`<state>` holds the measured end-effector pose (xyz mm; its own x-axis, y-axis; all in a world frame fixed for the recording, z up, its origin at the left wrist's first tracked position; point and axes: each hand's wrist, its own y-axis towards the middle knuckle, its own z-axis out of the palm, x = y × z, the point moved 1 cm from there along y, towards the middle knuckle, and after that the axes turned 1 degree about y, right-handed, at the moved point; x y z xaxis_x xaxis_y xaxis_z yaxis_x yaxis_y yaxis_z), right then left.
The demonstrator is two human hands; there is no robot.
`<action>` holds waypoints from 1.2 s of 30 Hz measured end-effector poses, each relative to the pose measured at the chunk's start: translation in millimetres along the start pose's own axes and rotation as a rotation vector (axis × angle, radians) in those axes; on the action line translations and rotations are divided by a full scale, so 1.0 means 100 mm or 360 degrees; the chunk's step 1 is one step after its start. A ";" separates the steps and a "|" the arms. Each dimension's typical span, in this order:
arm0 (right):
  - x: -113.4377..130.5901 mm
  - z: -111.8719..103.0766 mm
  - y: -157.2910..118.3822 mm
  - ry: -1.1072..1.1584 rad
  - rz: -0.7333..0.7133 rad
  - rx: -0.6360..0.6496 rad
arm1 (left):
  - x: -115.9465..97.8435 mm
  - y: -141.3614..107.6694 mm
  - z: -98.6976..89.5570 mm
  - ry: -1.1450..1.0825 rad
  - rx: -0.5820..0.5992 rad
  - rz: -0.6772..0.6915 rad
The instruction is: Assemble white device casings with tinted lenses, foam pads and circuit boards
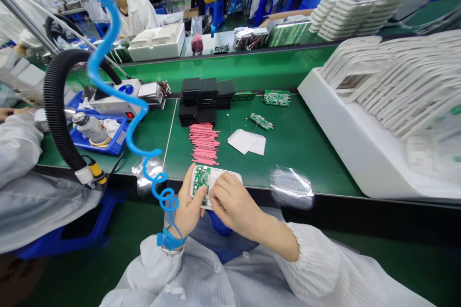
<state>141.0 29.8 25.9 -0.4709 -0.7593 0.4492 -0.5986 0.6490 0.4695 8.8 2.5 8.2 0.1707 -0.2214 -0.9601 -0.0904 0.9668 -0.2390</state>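
Observation:
A white device shell [236,176] with a green circuit board [200,178] in its left part is held over the bench's front edge. My left hand [189,204] grips its left end, thumb on the board, and wears a blue wrist strap with a coiled cord. Bent fingers of my right hand [232,201] press together over the shell's middle; whatever is under the fingertips is hidden. Just beyond lie pink strips [204,144] in a stack. Two white flat pieces [247,142] with thin wires and a loose circuit board [261,121] lie to the right of them.
Black blocks [200,98] are stacked behind the strips. A large white bin [334,153] of white frames stands right. Left are a blue tray [117,141], a black hose [57,110] and a seated person's sleeve [18,144]. The blue coiled cord [135,100] hangs across the view.

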 end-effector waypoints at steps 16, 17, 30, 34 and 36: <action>-0.01 -0.77 0.06 0.0648 0.0099 0.0185 | 0.08 -0.24 -0.02 -0.0858 0.0654 -0.0578; -0.01 -0.77 0.04 0.0692 0.0052 0.0253 | 0.08 -0.27 -0.01 -0.0941 0.0718 -0.0661; -0.01 0.03 -0.33 0.1352 0.1182 0.0151 | 0.15 -0.18 -0.07 -0.0511 0.0145 -0.0096; -0.04 0.04 -0.51 0.1142 0.1332 0.0069 | 0.23 -0.09 -0.16 -0.0325 -0.0062 -0.0067; -0.12 0.04 -0.67 0.1145 0.1438 -0.0088 | 0.26 -0.02 -0.24 -0.0276 -0.0142 -0.0038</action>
<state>183.9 -4.2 -14.1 -0.2242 0.1744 0.9588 -0.1941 0.9562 -0.2193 -9.8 -8.0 -19.6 0.3398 -0.2115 -0.9164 -0.1696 0.9446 -0.2809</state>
